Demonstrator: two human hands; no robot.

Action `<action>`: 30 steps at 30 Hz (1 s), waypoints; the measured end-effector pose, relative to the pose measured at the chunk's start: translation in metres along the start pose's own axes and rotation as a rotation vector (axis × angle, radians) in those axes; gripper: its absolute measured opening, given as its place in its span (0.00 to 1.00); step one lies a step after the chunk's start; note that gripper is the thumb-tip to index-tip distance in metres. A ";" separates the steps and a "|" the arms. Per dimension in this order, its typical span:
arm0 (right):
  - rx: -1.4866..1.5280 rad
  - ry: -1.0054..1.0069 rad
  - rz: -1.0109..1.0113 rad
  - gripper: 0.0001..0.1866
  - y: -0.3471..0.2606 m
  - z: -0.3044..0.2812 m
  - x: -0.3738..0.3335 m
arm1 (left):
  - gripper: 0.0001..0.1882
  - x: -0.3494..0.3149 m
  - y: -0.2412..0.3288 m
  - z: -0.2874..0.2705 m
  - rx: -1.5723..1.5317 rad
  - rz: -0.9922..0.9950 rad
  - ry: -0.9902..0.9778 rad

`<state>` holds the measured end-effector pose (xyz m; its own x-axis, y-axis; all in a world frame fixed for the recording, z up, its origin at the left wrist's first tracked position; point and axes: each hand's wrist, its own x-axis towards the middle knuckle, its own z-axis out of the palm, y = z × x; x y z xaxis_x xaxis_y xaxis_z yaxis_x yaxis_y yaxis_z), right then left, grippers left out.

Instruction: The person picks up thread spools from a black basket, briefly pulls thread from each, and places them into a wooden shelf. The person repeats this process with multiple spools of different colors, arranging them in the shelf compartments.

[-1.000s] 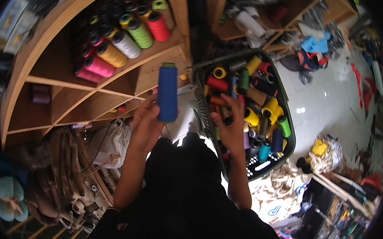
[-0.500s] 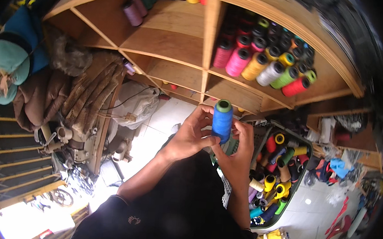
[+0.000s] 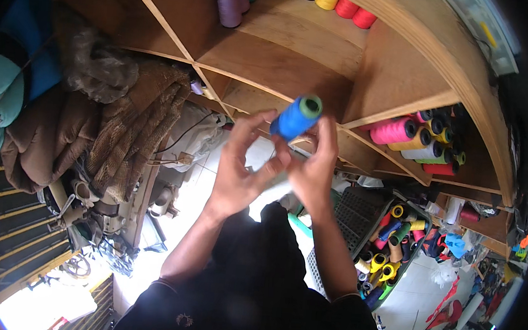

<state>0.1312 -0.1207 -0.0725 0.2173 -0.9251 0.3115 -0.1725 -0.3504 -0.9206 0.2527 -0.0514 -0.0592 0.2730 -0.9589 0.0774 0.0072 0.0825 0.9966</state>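
Pale floor tiles [image 3: 418, 289] are showing in patches through this cluttered room, and strong daylight is flooding in at the lower left. Nearest, the wearer's black shirt [image 3: 228, 299] is filling the bottom of the view, with two bare forearms extending from it. Between the raised hands, a blue thread cone [image 3: 291, 120] is tilting toward the upper right, its green tube end facing the camera. The right hand [image 3: 313, 172] is gripping the cone, fingers lying along its right side and thumb near its lower end. The left hand [image 3: 238, 175] is curving in from the other side, thumb and index finger spread apart; whether its fingertips are touching the cone, I cannot tell.

Beyond the right forearm, a dark green plastic basket [image 3: 354, 217] with a perforated wall is holding a jumble of thread cones [image 3: 396, 240]. Past the hands, wooden shelving [image 3: 401, 70] is bearing more: pink, gold, white, lime and red cones are crowding the right compartment, while a lilac cone [image 3: 229, 7] is standing in another. To the left, brown textured fabric [image 3: 133, 127] is hanging in folds. Farther right, a light-blue cloth [image 3: 456, 244] and a white roll [image 3: 471, 313] are lying among clutter.
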 end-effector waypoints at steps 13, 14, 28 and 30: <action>-0.327 0.172 -0.126 0.17 0.076 0.103 0.253 | 0.23 0.005 -0.038 -0.083 -0.030 -0.169 0.038; -0.357 0.164 -0.117 0.17 0.078 0.112 0.263 | 0.23 0.003 -0.039 -0.090 -0.021 -0.166 0.019; -0.500 0.199 -0.046 0.17 0.088 0.142 0.291 | 0.20 0.001 -0.053 -0.118 0.024 -0.182 -0.113; -0.500 0.207 -0.047 0.16 0.088 0.141 0.292 | 0.18 0.003 -0.051 -0.118 0.019 -0.198 -0.101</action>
<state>0.3153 -0.4010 -0.0956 0.0508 -0.8987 0.4357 -0.6140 -0.3721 -0.6961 0.3669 -0.0262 -0.1136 0.1706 -0.9782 -0.1180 0.0322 -0.1142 0.9929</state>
